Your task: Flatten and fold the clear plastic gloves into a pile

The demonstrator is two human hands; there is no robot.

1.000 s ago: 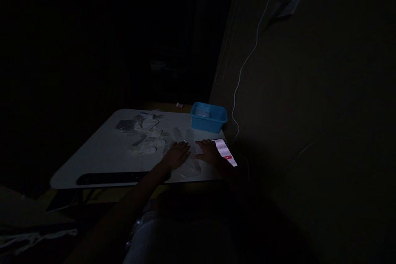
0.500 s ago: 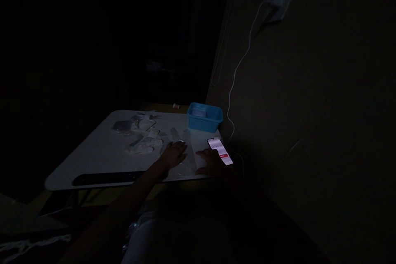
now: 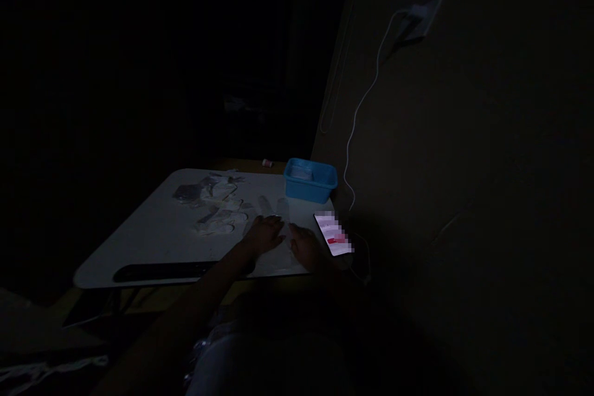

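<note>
A thin, clear plastic piece [image 3: 279, 206] lies on the white table, two strips of it stretching toward the far side; it looks like a plastic bag with handles, but the dark hides its exact kind. My left hand [image 3: 264, 236] rests palm down on it, fingers spread and holding nothing visible. Close on its right, my right hand [image 3: 305, 249] is at the plastic's right side, thumb and fingers a little apart; its underside is in shadow. Left of my hands lie several crumpled white and clear plastic pieces [image 3: 220, 220].
A blue basket [image 3: 310, 190] with something pale inside stands at the table's far right corner. A lit phone [image 3: 331, 234] lies at the right edge. A white cable [image 3: 355, 117] hangs from a wall socket [image 3: 420, 18]. A dark slot [image 3: 160, 270] runs along the table's [image 3: 139, 229] front.
My right hand has moved left, off the phone's edge and closer to my left hand. The left hand stays flat on the plastic. The view has shifted slightly.
</note>
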